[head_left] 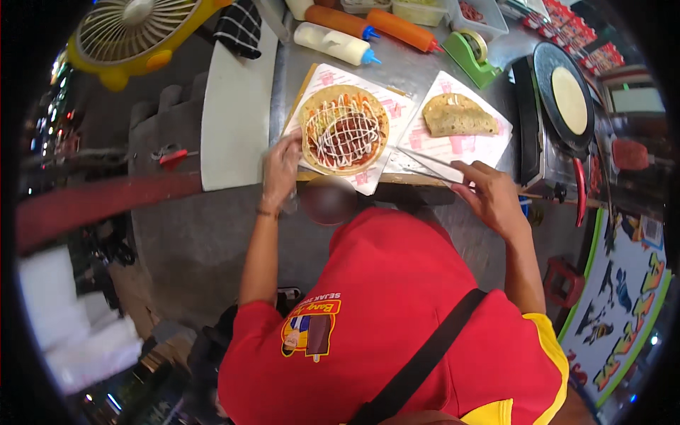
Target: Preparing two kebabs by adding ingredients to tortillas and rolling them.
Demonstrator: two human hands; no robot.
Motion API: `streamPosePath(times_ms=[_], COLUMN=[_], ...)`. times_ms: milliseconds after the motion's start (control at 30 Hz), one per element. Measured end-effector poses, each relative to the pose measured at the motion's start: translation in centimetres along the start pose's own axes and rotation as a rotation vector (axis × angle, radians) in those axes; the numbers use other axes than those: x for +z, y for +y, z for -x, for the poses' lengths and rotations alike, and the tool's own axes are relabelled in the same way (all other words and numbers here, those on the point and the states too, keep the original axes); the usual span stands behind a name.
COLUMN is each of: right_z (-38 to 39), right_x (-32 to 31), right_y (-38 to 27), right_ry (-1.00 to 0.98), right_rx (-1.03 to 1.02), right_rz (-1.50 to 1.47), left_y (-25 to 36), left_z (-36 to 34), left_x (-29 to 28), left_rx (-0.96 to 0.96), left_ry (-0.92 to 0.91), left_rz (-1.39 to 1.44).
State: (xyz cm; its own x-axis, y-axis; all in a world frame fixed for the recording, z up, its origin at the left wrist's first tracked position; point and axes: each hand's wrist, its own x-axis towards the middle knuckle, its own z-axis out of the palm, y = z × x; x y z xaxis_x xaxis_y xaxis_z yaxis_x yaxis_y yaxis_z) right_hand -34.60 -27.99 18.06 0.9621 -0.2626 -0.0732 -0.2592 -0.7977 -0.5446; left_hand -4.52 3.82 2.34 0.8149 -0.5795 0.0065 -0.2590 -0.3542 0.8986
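On printed white paper point(327, 74) lies an open round tortilla point(387, 124) with shredded vegetables, browned filling and a lattice of white sauce. My left hand point(282, 168) is at the tortilla's left edge, its fingers pinched there; the thumb is partly hidden. In my right hand point(490, 193) are thin metal tongs point(429, 168), gripped near the counter's front edge and pointing left over the paper between the two breads. A folded, browned tortilla point(462, 122) rests on a second printed sheet point(499, 142) farther right, touched by neither hand.
Behind the papers lie squeeze bottles point(331, 44), a green tape dispenser point(471, 58) and plastic tubs point(419, 10). At right a black round pan point(549, 67) holds a pale flatbread point(569, 100); its red handle point(579, 191) juts toward me. A yellow fan point(117, 71) stands at far left.
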Motion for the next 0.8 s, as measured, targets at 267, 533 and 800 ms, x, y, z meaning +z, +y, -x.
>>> streamPosePath(times_ms=[267,533,800], right_z=[-2.0,-4.2,-9.5], right_x=[3.4,3.5,-1.9], right_y=[-1.2,-1.7,-0.3], right_ry=[-0.159,-0.148,-0.144], right_rx=[-0.212,-0.317,-0.247], right_rz=[0.152,0.19,0.059], left_y=[1.4,-1.4,0.0], left_z=[0.5,0.0,-1.1], left_x=[-0.5,0.1,1.1], left_rx=[0.494,0.595,0.337], left_ry=[-0.14,-0.075,0.048], left_rz=[-0.404,-0.384,-0.319])
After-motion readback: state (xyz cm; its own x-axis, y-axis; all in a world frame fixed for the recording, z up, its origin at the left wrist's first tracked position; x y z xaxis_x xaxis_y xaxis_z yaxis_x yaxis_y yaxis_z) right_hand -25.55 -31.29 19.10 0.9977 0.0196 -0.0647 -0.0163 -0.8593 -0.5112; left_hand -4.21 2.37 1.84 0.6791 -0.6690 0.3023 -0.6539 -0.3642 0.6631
